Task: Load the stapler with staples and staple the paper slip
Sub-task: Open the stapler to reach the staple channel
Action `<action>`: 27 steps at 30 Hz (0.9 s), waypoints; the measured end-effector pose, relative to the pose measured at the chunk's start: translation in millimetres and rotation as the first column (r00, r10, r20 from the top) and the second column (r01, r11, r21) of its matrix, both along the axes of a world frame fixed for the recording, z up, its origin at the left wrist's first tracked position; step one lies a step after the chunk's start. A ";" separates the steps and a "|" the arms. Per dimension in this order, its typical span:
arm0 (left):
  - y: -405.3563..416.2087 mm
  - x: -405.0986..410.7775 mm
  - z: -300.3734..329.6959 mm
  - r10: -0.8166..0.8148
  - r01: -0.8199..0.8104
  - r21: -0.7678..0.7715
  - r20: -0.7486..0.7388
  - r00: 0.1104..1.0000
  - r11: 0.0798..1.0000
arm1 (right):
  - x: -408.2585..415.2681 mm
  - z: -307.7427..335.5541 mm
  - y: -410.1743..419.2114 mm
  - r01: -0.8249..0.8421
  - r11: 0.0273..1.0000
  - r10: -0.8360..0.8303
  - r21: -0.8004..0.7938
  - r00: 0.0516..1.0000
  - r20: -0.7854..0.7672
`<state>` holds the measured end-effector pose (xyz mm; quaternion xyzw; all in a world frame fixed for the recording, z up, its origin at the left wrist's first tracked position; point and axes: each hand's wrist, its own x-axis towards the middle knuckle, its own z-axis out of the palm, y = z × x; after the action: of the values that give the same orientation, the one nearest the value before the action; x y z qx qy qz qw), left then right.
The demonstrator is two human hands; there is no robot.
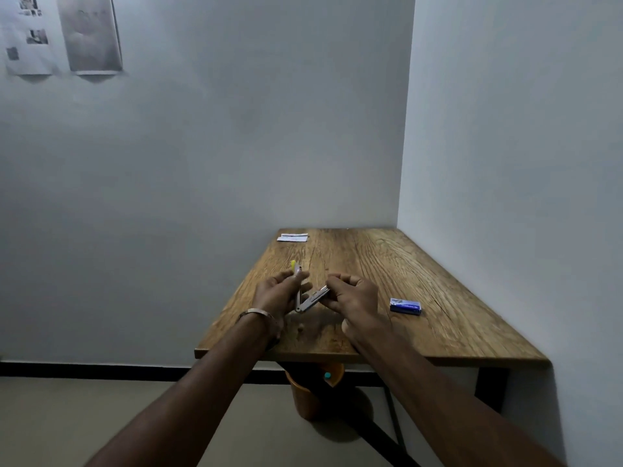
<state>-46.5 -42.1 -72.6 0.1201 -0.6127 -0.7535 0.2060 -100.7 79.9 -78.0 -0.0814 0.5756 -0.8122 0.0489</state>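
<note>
Stapler (308, 299) is up off the table (404, 264), hinged wide open in a V btwn my hands, hinge pointing down toward me. My left hand (278, 291) grips the top arm w/ the yellow tip, tilted up and away. My right hand (350, 294) pinches the metal magazine arm, fingers curled round its end. Spreading it like this exposes the channel so staples can drop in, I reckon; can't tell from here if any are loaded yet.

Staple box (405, 306), blue, lies flat on the table to the right of the stapler, near but not touching my right hand. Prob left there for a quick reach w/ that hand. Paper slip (292, 237) sits well beyond the stapler at the far left corner, out of the way till loading's done.

Table: wood-grain top, dark metal legs, pushed into a corner, so walls are behind and right of the stapler. Orange bin (313, 389) on the floor below the stapler, under the near edge. Printed sheets (62, 33) stuck on the wall, high and far left of it. Dim light, pale floor, dark skirting.
</note>
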 end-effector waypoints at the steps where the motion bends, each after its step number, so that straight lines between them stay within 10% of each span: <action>1: -1.6 0.8 1.1 0.005 -0.004 0.022 -0.005 1.000 1.000 | 0.7 -0.5 0.6 -0.002 1.000 0.002 -0.002 1.000 0.002; 8: -1.2 3.0 -0.5 0.056 -0.045 0.140 -0.078 0.995 0.989 | 0.3 3.0 6.8 -0.065 0.995 0.070 -0.080 0.996 0.058; 13: -9.6 4.8 -3.0 0.047 -0.035 0.135 -0.088 0.995 0.990 | -9.6 -0.9 15.6 -0.072 0.969 0.092 0.236 0.993 -0.073; 18: -26.3 5.9 -2.8 0.094 -0.100 -0.155 -0.043 0.995 0.983 | -22.1 1.8 37.6 0.056 0.784 0.202 0.618 0.918 -0.340; 27: -49.4 19.3 -2.2 0.195 -0.106 -0.699 0.049 0.979 0.707 | -31.8 1.6 50.7 0.225 0.610 0.292 0.760 0.828 -0.479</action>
<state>-27.2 -91.5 -74.8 0.1289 -0.8491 -0.4415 0.2597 -132.5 130.7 -76.3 -0.2966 0.8593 -0.4099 -0.0753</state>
